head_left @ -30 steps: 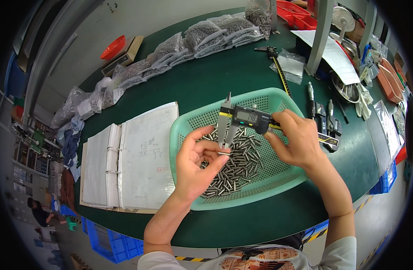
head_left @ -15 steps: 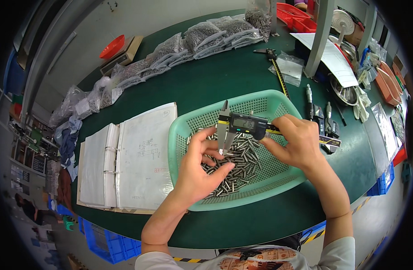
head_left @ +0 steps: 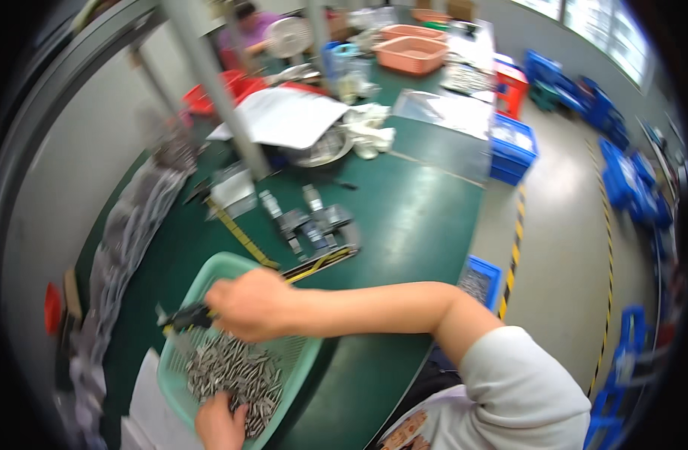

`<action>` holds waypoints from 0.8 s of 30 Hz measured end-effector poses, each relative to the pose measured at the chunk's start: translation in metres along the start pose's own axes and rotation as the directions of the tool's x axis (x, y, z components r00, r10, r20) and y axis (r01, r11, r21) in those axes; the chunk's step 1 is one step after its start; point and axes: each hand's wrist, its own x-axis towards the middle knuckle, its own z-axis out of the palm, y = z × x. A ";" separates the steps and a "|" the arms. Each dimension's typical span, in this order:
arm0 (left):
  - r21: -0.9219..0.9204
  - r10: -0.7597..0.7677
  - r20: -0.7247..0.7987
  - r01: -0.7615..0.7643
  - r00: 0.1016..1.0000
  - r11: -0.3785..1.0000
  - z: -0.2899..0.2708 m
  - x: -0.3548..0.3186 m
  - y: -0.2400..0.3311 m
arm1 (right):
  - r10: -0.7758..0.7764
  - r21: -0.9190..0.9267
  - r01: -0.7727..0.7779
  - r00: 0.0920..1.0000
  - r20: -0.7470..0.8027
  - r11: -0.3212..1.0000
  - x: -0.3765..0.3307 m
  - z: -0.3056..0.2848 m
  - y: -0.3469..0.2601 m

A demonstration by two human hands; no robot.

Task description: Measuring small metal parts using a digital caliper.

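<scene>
A digital caliper [head_left: 188,318] is gripped in my right hand [head_left: 255,304], its jaws over the far left part of the green basket [head_left: 302,369] and its yellow-marked beam sticking out beyond my hand. Motion blurs the caliper, and its display cannot be read. Many small metal pins [head_left: 235,367] lie heaped in the basket. At the near end of the heap my left hand [head_left: 220,426] touches the pins, thumb and forefinger apart; its other fingers are hidden.
An open binder [head_left: 152,405] lies left of the basket, with a row of bagged parts [head_left: 122,247] behind. Another caliper [head_left: 239,234] and micrometers [head_left: 314,217] lie beyond. Blue crates [head_left: 512,146] stand off the table's right edge. A person in purple [head_left: 246,34] is at the far end.
The view has swung right, bringing the aisle into sight. My left hand has dropped from the caliper's jaws to the pins. The caliper stays in my right hand.
</scene>
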 end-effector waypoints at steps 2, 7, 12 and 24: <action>0.006 -0.102 0.118 0.102 0.988 0.995 -0.010 0.006 0.018 | -0.018 0.027 0.018 1.000 0.011 0.999 -0.005 0.002 0.005; -0.001 -0.074 0.135 0.075 0.988 0.997 -0.017 0.008 0.039 | -0.016 0.047 0.017 1.000 -0.022 0.999 -0.014 -0.002 0.007; -0.073 -0.109 0.083 0.115 0.991 0.991 -0.011 0.007 0.017 | -0.050 0.050 0.050 0.999 -0.007 0.997 -0.003 0.011 0.005; -0.272 -0.263 -0.133 0.220 0.956 0.937 -0.034 0.016 0.007 | -0.096 0.145 0.117 0.986 -0.139 0.983 -0.009 0.006 0.007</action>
